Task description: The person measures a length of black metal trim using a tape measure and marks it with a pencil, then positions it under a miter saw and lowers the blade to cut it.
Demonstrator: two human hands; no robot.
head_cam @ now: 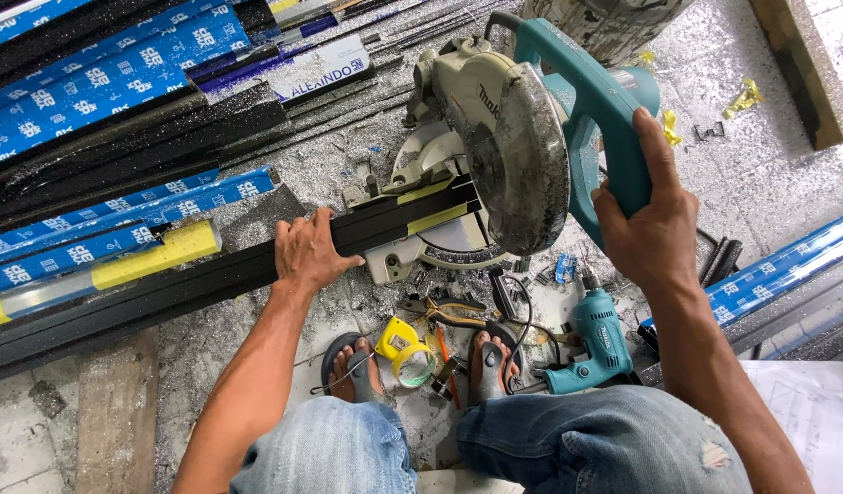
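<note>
Knees in blue jeans [495,444], 2, bent, at the bottom edge; sandalled feet [421,366], 2, on the floor just beyond them.

Floor [769,165]: pale, strewn with metal shavings.

Stock pile [101,82]: long profiles in blue printed wrap and bare black, stacked along the upper left.

Mitre saw [495,137]: teal and cream body, round blade guard, standing on the floor at centre.

Black profile [211,279]: 1 long bar with yellow tape patches, lying across the saw base, running from lower left to under the blade guard.

Right hand [650,224]: clenched around the teal saw handle [614,119].

Left hand [312,252]: palm down, fingers hooked over the black profile, pressing it just left of the saw base.

Electric drill [595,343]: teal, lying on the floor beside the right foot.

Paper sheet [806,402]: white, with line drawings, at lower right.

Tape measure [403,348]: yellow, between the feet.

Pliers [444,311]: lying just beyond the tape measure.
</note>
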